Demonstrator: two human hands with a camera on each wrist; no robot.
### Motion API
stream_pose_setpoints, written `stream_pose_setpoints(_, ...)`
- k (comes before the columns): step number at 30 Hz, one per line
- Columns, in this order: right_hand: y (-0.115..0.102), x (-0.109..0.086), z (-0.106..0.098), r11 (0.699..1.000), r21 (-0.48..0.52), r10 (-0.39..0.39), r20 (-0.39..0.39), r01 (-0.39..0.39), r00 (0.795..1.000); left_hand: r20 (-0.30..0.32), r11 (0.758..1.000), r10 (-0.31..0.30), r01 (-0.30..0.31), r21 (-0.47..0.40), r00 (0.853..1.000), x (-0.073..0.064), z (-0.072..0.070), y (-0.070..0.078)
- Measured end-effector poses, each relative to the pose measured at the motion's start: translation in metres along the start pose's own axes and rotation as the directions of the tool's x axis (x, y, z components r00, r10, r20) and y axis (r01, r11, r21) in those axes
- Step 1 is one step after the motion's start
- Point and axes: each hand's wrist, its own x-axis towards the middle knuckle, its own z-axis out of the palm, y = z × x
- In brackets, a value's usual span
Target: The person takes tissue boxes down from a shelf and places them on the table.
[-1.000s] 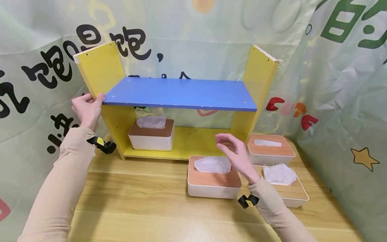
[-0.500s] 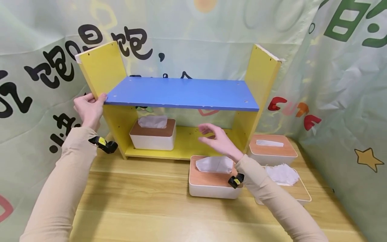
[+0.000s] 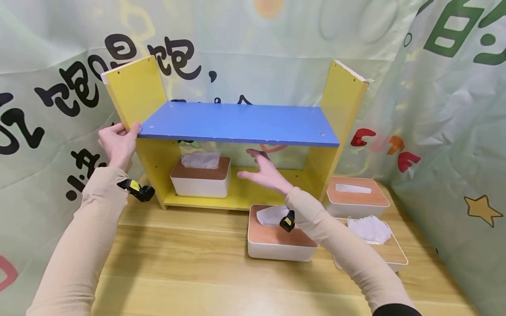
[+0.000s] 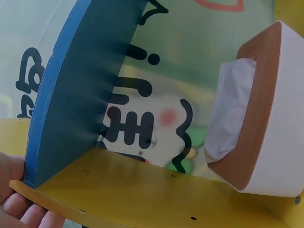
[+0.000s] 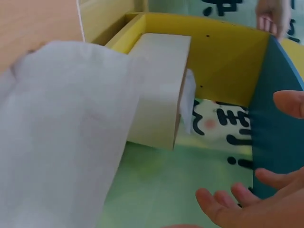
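Observation:
A yellow shelf unit (image 3: 154, 169) with a blue middle board (image 3: 237, 123) stands at the back of the table. My left hand (image 3: 118, 142) grips the front edge of its left side panel, thumb at the blue board's corner; the left wrist view shows fingers curled about that yellow edge. Inside the lower compartment, on the left, sits a white tissue box (image 3: 201, 186) with a brown wooden lid. My right hand (image 3: 265, 172) hovers before this compartment, right of that box, fingers spread and holding nothing. Under the right forearm is another tissue box (image 3: 276, 251), partly covered by the sleeve.
Right of the shelf are two more tissue boxes, one at the back (image 3: 357, 210) and one nearer (image 3: 389, 252), partly behind the right sleeve. All stand on a wooden table (image 3: 178, 263). A printed cloth (image 3: 257, 66) hangs behind and along both sides.
My right hand has moved left and a little up, from above the front tissue box to before the lower compartment, its fingers spreading. The left hand keeps its grip on the shelf.

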Motion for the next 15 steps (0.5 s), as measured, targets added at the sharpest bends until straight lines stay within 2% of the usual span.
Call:
stream_pose_setpoints(4, -0.007, 0.015, 0.014, 0.992, -0.124, 0.006, 0.002, -0.006, 1.000, -0.004, 1.000, 0.002, -0.002, -0.008, 1.000, 0.000, 0.000, 0.000)
stream_pose_setpoints(8, -0.013, 0.027, 0.029, 0.981, -0.193, 0.021, 0.056, -0.010, 0.998, -0.001, 1.000, 0.003, -0.003, -0.011, 1.000, 0.001, 0.000, 0.000)
stream_pose_setpoints(15, -0.018, 0.046, 0.046, 0.976, -0.215, 0.064, 0.115, -0.038, 0.991, -0.003, 1.000, 0.010, -0.010, -0.004, 1.000, 0.001, 0.001, 0.000)
